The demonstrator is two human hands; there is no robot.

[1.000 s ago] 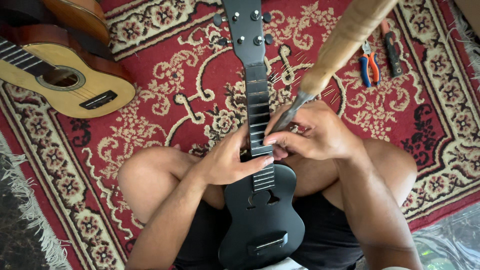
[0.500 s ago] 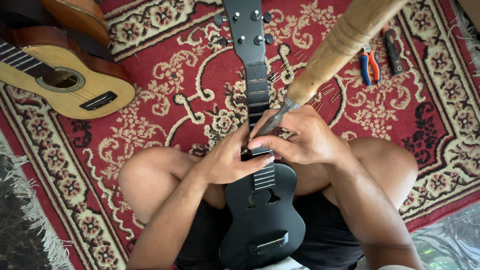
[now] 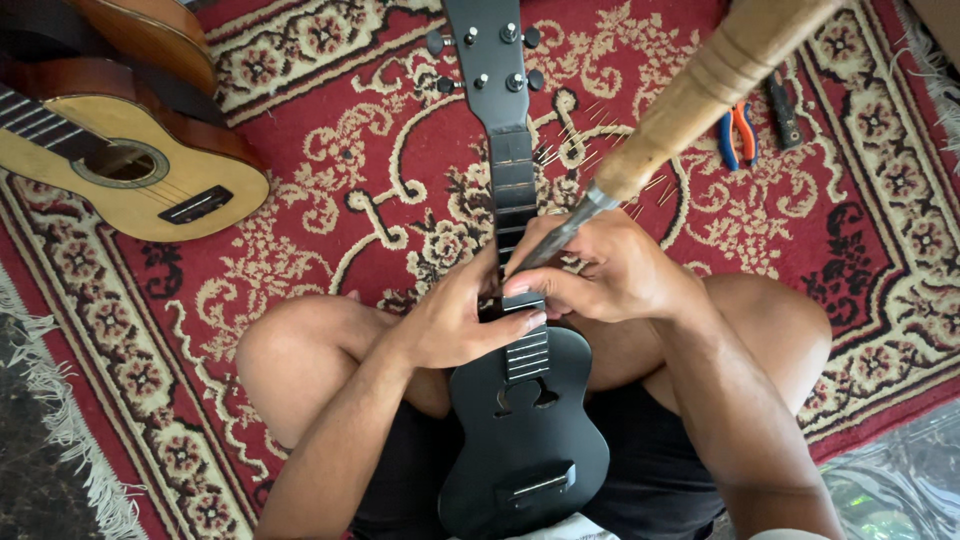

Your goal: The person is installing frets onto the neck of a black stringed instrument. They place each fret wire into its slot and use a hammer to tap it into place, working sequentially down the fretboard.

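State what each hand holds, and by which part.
Right hand: wooden-handled metal tool, by its metal shaft. Left hand: matte black ukulele, by its neck.

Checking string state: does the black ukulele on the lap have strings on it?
No: the black ukulele shows bare frets and an empty bridge, while the right hand works a wooden-handled tool on its neck.

Counts, placed relative to black ukulele point(image 3: 525, 440) in lap:

- Black ukuleles: one.
- Tuning pegs on its headstock point(image 3: 485, 45): four seen.
- Wooden instruments: two, far left of black ukulele; pale yellow one point(image 3: 140, 185), darker brown one point(image 3: 150, 35) above it.
- Hands: two, both on neck; left hand point(image 3: 455, 320), right hand point(image 3: 600, 275).
- Wooden-handled tools point(image 3: 700, 90): one, upper right of neck.
- Pliers point(image 3: 738, 132): one pair, right of headstock.
- Dark tool point(image 3: 783, 110) beside pliers: one.
- Thin loose metal strips point(image 3: 590, 125): several, uncountable.
- Rugs point(image 3: 330, 200): one.
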